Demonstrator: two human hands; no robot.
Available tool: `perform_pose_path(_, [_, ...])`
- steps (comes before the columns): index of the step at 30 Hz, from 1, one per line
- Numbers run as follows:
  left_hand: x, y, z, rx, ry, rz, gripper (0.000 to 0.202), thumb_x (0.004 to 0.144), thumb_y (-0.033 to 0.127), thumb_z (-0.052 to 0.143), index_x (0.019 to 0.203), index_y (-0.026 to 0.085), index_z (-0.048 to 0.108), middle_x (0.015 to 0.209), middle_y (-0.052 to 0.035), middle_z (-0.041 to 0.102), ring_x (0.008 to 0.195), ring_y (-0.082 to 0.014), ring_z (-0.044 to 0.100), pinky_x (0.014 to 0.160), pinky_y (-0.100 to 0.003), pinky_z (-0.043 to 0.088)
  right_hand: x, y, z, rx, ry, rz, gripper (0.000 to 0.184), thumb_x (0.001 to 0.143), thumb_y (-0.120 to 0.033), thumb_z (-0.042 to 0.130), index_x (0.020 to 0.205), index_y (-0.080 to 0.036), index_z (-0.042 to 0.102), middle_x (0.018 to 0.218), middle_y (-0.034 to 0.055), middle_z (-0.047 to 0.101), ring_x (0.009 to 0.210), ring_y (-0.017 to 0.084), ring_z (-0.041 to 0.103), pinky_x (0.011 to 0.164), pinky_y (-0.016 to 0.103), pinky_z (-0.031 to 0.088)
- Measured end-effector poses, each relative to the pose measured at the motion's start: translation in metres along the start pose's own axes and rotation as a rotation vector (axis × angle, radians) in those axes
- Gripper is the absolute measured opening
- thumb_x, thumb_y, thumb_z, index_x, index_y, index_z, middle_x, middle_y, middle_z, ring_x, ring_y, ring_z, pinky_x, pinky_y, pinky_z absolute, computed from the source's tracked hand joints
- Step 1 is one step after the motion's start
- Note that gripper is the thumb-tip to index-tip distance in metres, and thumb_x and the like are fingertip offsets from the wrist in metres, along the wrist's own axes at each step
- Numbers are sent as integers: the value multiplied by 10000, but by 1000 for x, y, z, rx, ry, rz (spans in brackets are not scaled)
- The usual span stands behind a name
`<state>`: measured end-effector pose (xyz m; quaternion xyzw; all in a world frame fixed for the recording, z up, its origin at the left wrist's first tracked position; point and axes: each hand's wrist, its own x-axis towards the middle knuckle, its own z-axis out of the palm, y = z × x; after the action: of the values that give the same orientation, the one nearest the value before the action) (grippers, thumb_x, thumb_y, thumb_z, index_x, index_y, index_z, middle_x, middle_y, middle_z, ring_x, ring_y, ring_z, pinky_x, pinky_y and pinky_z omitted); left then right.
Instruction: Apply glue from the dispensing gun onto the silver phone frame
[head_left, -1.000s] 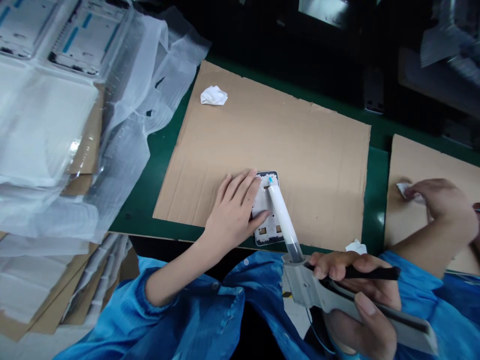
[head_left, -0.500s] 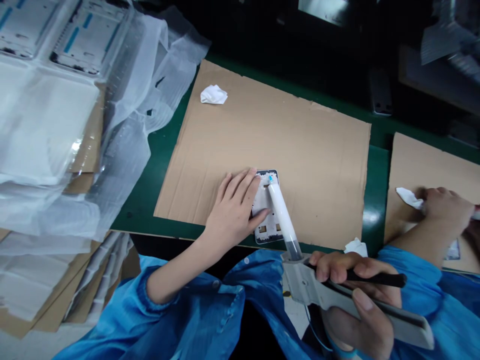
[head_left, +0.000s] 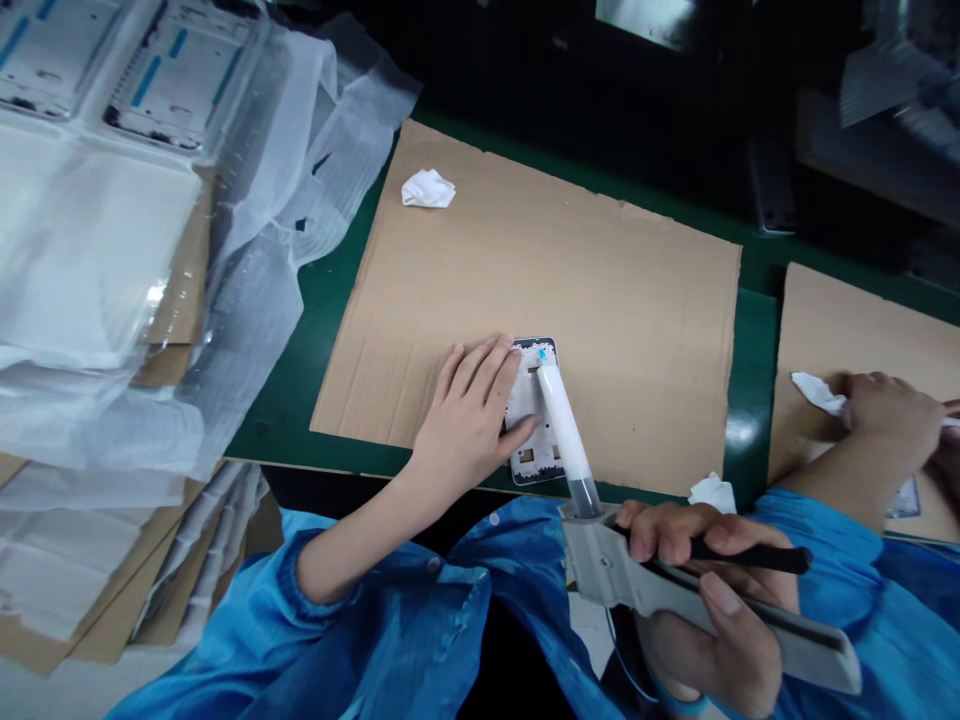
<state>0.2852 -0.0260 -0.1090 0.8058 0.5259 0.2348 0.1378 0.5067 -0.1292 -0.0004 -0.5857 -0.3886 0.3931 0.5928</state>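
Note:
My left hand point(head_left: 466, 420) lies flat on a small white frame part point(head_left: 534, 455) and presses it onto a sheet of brown cardboard point(head_left: 547, 290). My right hand point(head_left: 712, 600) grips a grey dispensing gun point(head_left: 622, 575) by its handle and black lever. The gun's white syringe barrel point(head_left: 564, 432) slants up over the part, and its blue tip point(head_left: 541, 354) rests at the part's far end. My palm hides the left side of the part.
Clear trays holding more frame parts point(head_left: 176, 75) and plastic wrap point(head_left: 247, 260) are stacked at the left. A crumpled white wipe point(head_left: 427, 188) lies on the cardboard's far corner. At the right, a co-worker's hand point(head_left: 885, 410) holds a white wipe point(head_left: 817, 393) on a second cardboard sheet point(head_left: 832, 330).
My hands and the dispensing gun have barely moved. The co-worker's hand at the right has shifted a little along the second cardboard with its wipe.

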Motion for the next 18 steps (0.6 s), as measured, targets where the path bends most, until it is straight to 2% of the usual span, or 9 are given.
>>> perform_pose_path(5, [0,0,0,6,1,5,695,1255,540,628,1791,102,555,1878,-251,575,1763,-402,555,1516,-660,394,-2,-3,7,-43,32,-15,171,877,-274,646,1017,-354,702,731,27,538,642,207,576,703,585,549])
perform_pose_path(9, [0,0,1,7,0,-1,700,1251,545,643,1788,103,557,1884,-243,570,1773,-394,547,1525,-631,386,-4,-4,8,-15,47,-12,220,843,-252,667,1034,-341,727,748,33,565,651,220,606,709,605,562])
perform_pose_path(18, [1,0,2,-10,-19,-18,702,1251,566,630,1804,140,555,1891,-229,565,1775,-403,542,1521,-655,378,-8,-4,13,-6,60,-7,222,850,-262,692,1049,-344,746,766,35,592,669,224,621,739,613,578])
